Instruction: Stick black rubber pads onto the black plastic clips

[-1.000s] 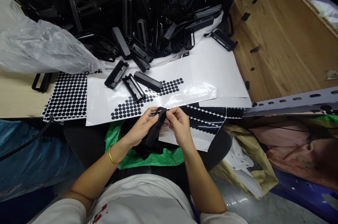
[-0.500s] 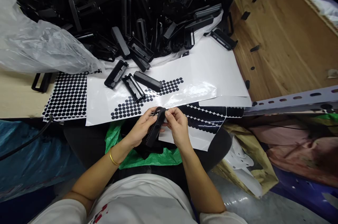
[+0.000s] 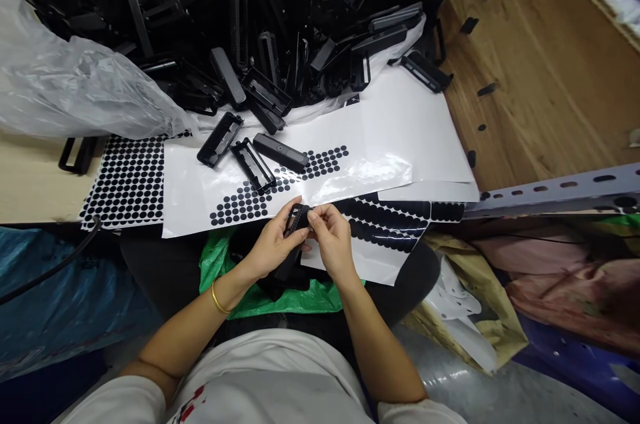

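My left hand point(image 3: 273, 244) grips a black textured plastic part point(image 3: 296, 221), held upright over my lap at the table's near edge. My right hand point(image 3: 331, 237) pinches the upper end of that same part with its fingertips. A gold bangle sits on my left wrist. Just beyond my hands lies a white sheet of black round stickers point(image 3: 260, 194), with more sticker sheets to the left point(image 3: 127, 181) and right point(image 3: 395, 217).
A big heap of black plastic parts point(image 3: 260, 17) spills from a clear plastic bag point(image 3: 75, 91) at the back. Three loose parts point(image 3: 253, 157) lie on the sheet. A wooden board point(image 3: 530, 71) and a grey slotted metal bar point(image 3: 550, 191) are at right. A green bag point(image 3: 280, 297) rests on my lap.
My left hand has closed further round the part, covering more of it, and the part has tilted more upright. My right fingers stay on its top end.
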A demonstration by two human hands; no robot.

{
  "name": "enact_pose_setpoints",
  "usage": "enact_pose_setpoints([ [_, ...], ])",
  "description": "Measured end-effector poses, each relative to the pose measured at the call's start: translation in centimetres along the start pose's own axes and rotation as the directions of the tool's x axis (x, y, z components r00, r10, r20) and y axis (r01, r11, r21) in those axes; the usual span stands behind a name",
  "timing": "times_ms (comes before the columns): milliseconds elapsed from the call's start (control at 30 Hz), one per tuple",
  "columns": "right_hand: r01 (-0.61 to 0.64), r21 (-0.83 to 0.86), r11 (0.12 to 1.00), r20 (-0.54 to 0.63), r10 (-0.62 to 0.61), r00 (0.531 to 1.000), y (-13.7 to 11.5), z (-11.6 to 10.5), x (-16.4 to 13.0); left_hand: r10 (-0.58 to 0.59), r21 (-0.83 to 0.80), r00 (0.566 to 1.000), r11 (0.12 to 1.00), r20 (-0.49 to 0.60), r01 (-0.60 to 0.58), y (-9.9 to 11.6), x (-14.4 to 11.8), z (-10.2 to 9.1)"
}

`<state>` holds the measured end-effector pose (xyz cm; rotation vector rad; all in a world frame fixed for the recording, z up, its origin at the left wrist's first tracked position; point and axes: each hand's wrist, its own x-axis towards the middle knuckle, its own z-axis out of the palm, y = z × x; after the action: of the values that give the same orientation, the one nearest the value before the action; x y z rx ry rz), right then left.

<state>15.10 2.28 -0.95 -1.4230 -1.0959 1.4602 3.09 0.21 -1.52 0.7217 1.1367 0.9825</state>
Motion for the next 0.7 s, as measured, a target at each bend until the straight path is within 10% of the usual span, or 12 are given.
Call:
enact_pose_setpoints([
  [700,0.130,-0.242,0.962,-0.022,-0.139,0.990,-0.55,0.70,-0.35,0.002,-0.012,1.000,1.000,0.031,-0.002,0.46,-0.19,-0.45],
])
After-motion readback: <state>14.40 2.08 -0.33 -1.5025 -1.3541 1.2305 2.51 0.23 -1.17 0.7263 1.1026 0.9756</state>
